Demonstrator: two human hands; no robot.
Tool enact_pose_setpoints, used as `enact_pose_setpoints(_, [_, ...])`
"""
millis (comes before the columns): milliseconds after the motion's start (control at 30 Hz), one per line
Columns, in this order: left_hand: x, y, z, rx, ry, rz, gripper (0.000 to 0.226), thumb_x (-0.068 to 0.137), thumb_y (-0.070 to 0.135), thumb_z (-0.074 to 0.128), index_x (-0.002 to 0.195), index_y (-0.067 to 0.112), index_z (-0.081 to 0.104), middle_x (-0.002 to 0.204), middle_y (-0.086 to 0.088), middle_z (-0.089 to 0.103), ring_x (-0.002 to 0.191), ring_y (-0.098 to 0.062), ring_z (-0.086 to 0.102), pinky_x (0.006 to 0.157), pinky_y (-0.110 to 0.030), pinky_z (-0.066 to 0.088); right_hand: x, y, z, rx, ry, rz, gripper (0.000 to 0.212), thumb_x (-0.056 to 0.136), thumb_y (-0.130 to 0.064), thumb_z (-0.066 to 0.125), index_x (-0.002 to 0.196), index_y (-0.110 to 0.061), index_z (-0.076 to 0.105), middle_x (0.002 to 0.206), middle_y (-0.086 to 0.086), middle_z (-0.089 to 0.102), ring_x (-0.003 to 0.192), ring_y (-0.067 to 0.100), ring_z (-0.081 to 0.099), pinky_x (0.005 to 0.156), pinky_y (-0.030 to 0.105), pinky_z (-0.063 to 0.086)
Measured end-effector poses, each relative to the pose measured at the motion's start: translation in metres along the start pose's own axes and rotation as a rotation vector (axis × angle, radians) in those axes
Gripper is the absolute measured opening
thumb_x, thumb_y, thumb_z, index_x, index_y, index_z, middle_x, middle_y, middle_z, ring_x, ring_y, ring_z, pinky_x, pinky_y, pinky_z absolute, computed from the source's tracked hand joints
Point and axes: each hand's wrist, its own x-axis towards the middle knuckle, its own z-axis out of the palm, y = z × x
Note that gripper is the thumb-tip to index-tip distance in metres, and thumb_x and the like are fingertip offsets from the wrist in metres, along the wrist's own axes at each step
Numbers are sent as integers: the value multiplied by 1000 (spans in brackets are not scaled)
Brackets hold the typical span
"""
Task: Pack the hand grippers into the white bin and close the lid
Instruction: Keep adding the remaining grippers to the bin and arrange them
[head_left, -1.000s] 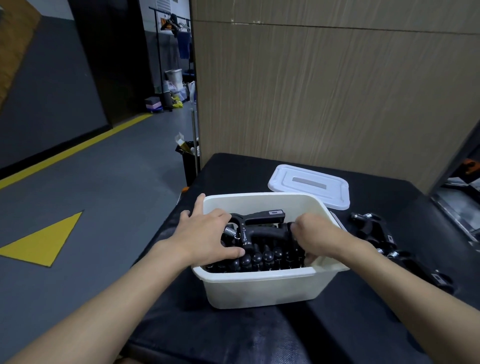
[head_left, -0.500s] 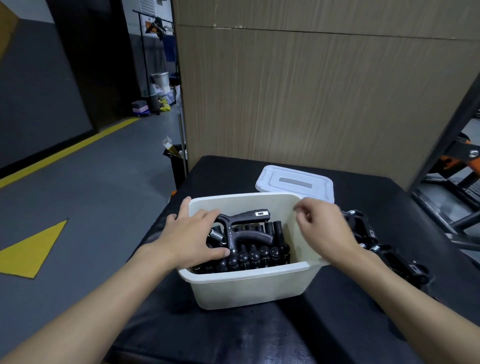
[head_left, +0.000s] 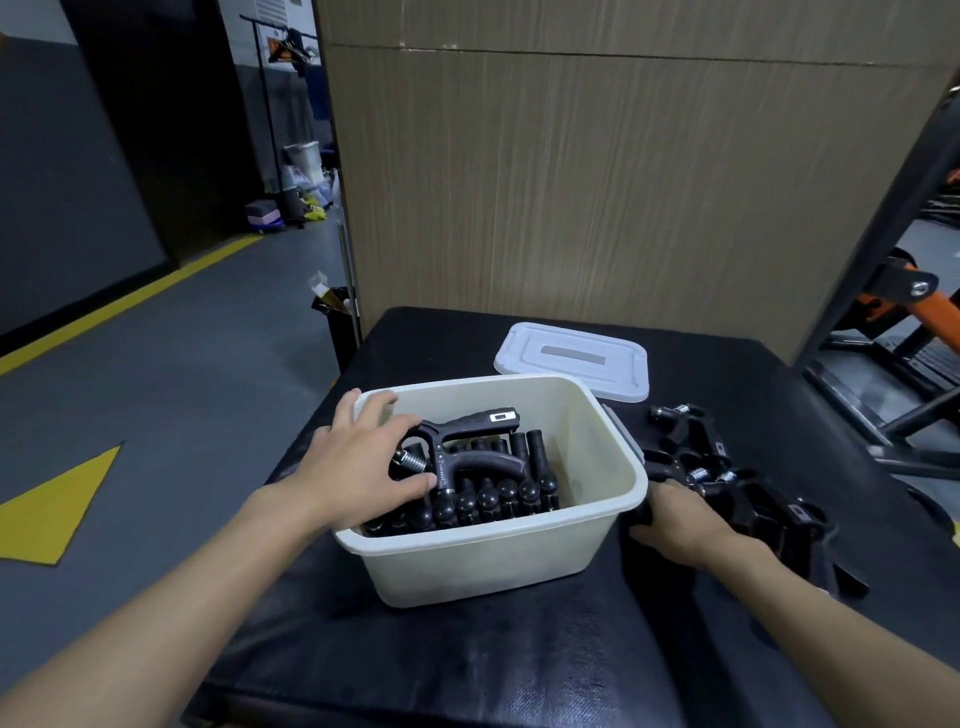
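The white bin stands on a black padded table, with several black hand grippers standing packed in its bottom. One more hand gripper lies across the top of them. My left hand reaches into the bin's left side, fingers and thumb curled round that gripper's spring end. Just right of the bin, my right hand is down on a loose pile of hand grippers, its fingers curled over one black handle. The white lid lies flat behind the bin.
A wood-grain panel rises behind the table. A black and orange metal frame stands at the right. The grey floor with yellow markings drops away on the left, with a small black bin by the table's corner.
My right hand has come out of the bin, gone over its right rim and dropped onto the pile of grippers on the table. My left hand stays on the top gripper.
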Motion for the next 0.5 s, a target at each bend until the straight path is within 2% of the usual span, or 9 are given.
enact_pose_setpoints(67, [0,0,1,-11,20,-8,71,89,63,55,150,36,33,166,0,-4,152,-28,-9,116,-55,26,0,2,4,-173,239,71,36,86,-38,52,120,-26,52,123,3,51,119,27,47,96,41,40])
enact_pose_setpoints(100, [0,1,1,-11,23,-13,69,90,61,55,150,36,33,166,-1,-7,153,-28,-9,116,-54,25,1,3,2,-252,300,78,41,89,-39,49,128,-26,47,131,3,46,123,27,43,98,42,37])
enact_pose_setpoints(167, [1,2,1,-6,13,-24,67,91,60,54,151,37,32,167,-1,-8,153,-28,-10,117,-54,24,8,7,-3,-240,232,57,55,91,-42,46,143,-27,32,145,4,37,133,29,35,104,46,31])
enact_pose_setpoints(233, [2,3,1,-24,12,-30,66,92,60,53,150,38,33,168,0,-5,153,-27,-10,117,-54,23,16,10,-6,-148,57,38,61,92,-43,46,148,-30,25,146,4,37,134,30,35,106,50,32])
enact_pose_setpoints(300, [1,4,0,-86,36,-35,63,92,58,54,149,38,36,168,1,-1,153,-25,-9,118,-53,21,24,9,-5,-150,5,54,58,92,-41,46,146,-32,28,142,4,41,130,32,38,105,50,33])
enact_pose_setpoints(400, [-1,5,-2,-171,67,-35,57,93,55,56,146,39,42,168,2,4,153,-21,-7,119,-52,19,30,2,-3,-200,57,99,48,92,-30,46,138,-34,35,138,1,45,126,31,39,104,49,31])
enact_pose_setpoints(500, [-2,3,-1,-254,78,-25,52,94,52,58,143,40,45,168,4,7,153,-16,-8,120,-50,20,33,3,-6,-193,94,119,35,91,-19,50,124,-29,49,126,0,49,121,27,39,98,52,36])
